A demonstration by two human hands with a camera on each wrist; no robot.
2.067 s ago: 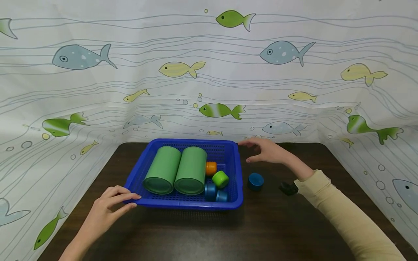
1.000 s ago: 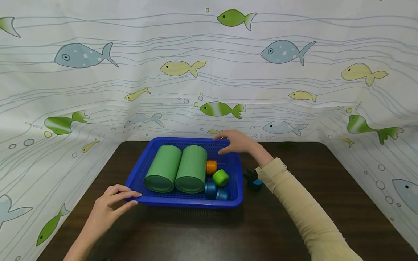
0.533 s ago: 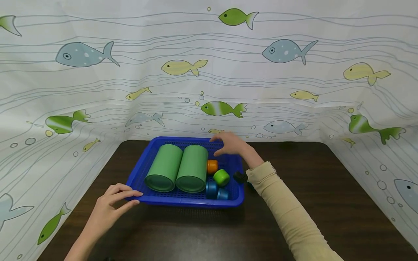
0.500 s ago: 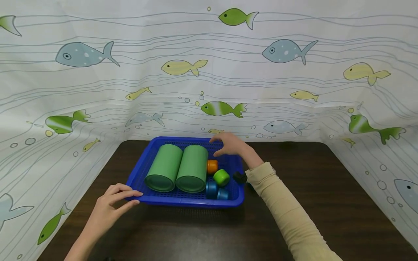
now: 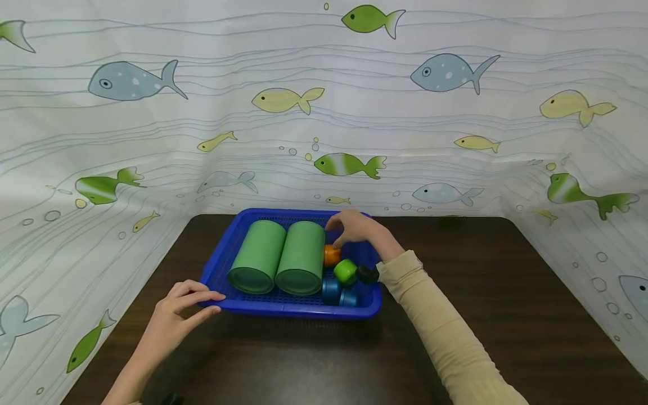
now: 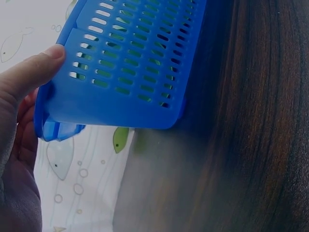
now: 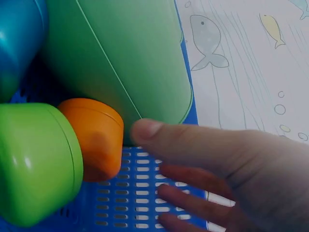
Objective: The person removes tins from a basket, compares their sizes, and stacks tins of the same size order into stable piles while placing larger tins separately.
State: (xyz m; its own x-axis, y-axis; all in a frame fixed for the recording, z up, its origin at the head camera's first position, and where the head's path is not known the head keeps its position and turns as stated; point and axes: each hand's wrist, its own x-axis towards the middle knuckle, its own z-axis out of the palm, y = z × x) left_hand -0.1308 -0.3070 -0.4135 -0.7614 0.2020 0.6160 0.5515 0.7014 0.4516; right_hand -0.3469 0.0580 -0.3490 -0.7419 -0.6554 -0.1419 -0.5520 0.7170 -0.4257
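A blue plastic basket stands on the dark table. My left hand grips its near left corner; the left wrist view has the thumb on the outer side and the fingers across the rim. Inside the basket lie two large green cylinders, side by side. My right hand is over the basket's right part, fingers spread and loosely bent. In the right wrist view its thumb is just beside a small orange cup, with nothing held. A lime green cup sits close by.
Two small blue cups lie in the basket's near right part. Dark wooden table extends to the right and in front. A white fish-patterned sheet encloses the back and sides. A black device is on my right wrist.
My right hand has moved left from beside the basket to over it, then lowered to the orange cup. My sleeve now hides the blue cup on the table. The left hand keeps its hold.
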